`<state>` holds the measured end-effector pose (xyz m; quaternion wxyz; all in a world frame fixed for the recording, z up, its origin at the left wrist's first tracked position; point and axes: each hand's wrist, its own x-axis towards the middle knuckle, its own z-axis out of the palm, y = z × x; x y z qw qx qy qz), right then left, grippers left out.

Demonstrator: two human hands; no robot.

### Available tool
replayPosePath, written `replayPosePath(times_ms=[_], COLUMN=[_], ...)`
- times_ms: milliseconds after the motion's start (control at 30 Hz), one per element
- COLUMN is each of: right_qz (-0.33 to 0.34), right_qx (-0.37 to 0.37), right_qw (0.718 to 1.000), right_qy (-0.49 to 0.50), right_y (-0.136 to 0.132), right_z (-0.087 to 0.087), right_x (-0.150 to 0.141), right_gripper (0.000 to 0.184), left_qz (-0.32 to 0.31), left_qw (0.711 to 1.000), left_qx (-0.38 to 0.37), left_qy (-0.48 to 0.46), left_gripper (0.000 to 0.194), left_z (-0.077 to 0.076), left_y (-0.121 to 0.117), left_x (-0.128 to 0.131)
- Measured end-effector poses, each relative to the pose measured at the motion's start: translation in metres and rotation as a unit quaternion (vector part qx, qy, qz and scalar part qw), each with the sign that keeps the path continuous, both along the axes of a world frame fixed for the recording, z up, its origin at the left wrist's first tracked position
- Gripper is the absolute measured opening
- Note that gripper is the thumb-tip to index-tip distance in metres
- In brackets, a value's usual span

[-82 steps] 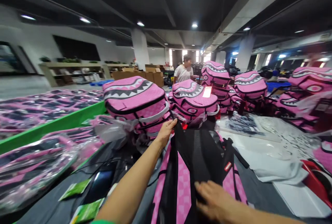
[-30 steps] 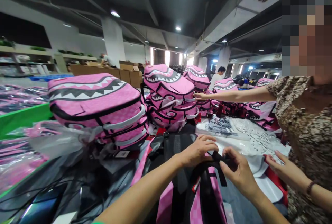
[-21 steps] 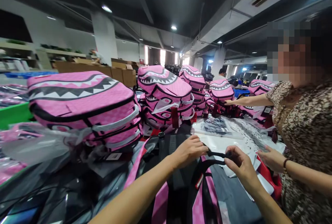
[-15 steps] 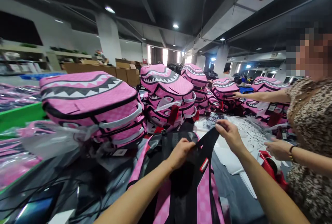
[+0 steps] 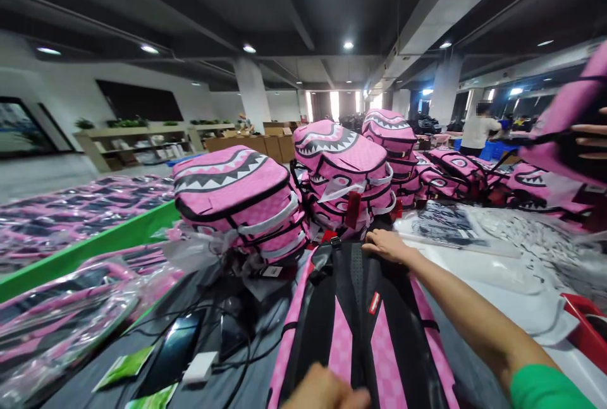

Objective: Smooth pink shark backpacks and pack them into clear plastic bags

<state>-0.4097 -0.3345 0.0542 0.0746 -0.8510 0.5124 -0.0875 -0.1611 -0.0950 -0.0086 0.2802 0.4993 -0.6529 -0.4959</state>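
A pink and black checkered backpack (image 5: 365, 327) lies straps-up on the dark table right in front of me. My right hand (image 5: 386, 246) rests flat on its top end, where the black shoulder straps meet, fingers stretched out to the left. Only the knuckles of my left hand (image 5: 327, 393) show at the bottom edge, curled at the backpack's lower end. Just beyond the bag stand stacked pink shark-mouth backpacks (image 5: 241, 200) and a taller stack (image 5: 344, 169).
A phone (image 5: 173, 352), a white charger (image 5: 202, 368), cables and green packets (image 5: 123, 368) lie at the left. Plastic-bagged backpacks (image 5: 61, 314) fill the far left. At the right are white sheets (image 5: 478, 267), a red tape dispenser (image 5: 585, 333) and a co-worker's hand (image 5: 588, 137) lifting a pink backpack (image 5: 564, 118).
My hands let go of the black strap. The right hand went to the backpack's top and the left dropped to its lower end. The co-worker shifted right, now lifting a backpack.
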Motion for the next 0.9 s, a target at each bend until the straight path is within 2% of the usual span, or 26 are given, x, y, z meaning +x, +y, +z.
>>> replayPosePath(times_ms=[67,133,167,233,300,333,400,467,600,667,767,833,900], right_qz=[0.025,0.016,-0.006,-0.060,-0.091,-0.092,-0.086,-0.072,-0.036,-0.022,0.006,0.013,0.000], right_qx=[0.005,0.020,0.029,0.023,-0.035,-0.077,-0.156,-0.210,-0.253,-0.244,-0.190,-0.138,-0.085], right_qw=[0.999,0.993,0.985,0.972,0.976,0.979,0.978,0.968,0.953,0.955,0.973,0.985,0.994], right_qy=[-0.030,-0.119,-0.172,-0.227,-0.196,-0.163,-0.113,-0.116,-0.164,-0.165,-0.133,-0.105,-0.074], right_y=[-0.005,-0.006,-0.005,0.002,0.009,0.012,0.015,0.018,0.040,0.063,0.099,0.110,0.103], right_z=[0.000,-0.008,-0.016,-0.037,-0.058,-0.066,-0.078,-0.083,-0.088,-0.092,-0.096,-0.095,-0.092], right_x=[-0.025,-0.047,-0.053,-0.050,-0.031,-0.019,0.004,0.016,0.008,-0.001,-0.010,-0.010,-0.005], right_gripper=[0.044,0.056,0.063,0.072,0.080,0.082,0.080,0.073,0.062,0.059,0.062,0.066,0.064], left_qz=[0.069,0.159,0.176,0.194,0.190,0.187,0.184,0.180,0.168,0.163,0.129,0.085,0.028], left_qw=[0.988,0.946,0.933,0.928,0.931,0.931,0.924,0.915,0.899,0.888,0.871,0.878,0.891], left_qx=[-0.088,-0.184,-0.198,-0.180,-0.177,-0.193,-0.238,-0.288,-0.359,-0.391,-0.429,-0.406,-0.343], left_qy=[-0.103,-0.213,-0.243,-0.263,-0.256,-0.248,-0.234,-0.217,-0.187,-0.181,-0.199,-0.241,-0.296], left_gripper=[0.051,0.055,0.062,0.067,0.066,0.065,0.062,0.058,0.053,0.053,0.050,0.047,0.042], left_z=[0.017,0.027,0.028,0.021,0.007,0.000,-0.013,-0.022,-0.037,-0.048,-0.065,-0.070,-0.068], left_y=[-0.042,-0.097,-0.126,-0.177,-0.210,-0.220,-0.225,-0.220,-0.196,-0.178,-0.152,-0.146,-0.157], left_x=[0.020,0.035,0.039,0.036,0.024,0.016,0.004,0.000,0.004,0.006,0.007,0.007,0.005])
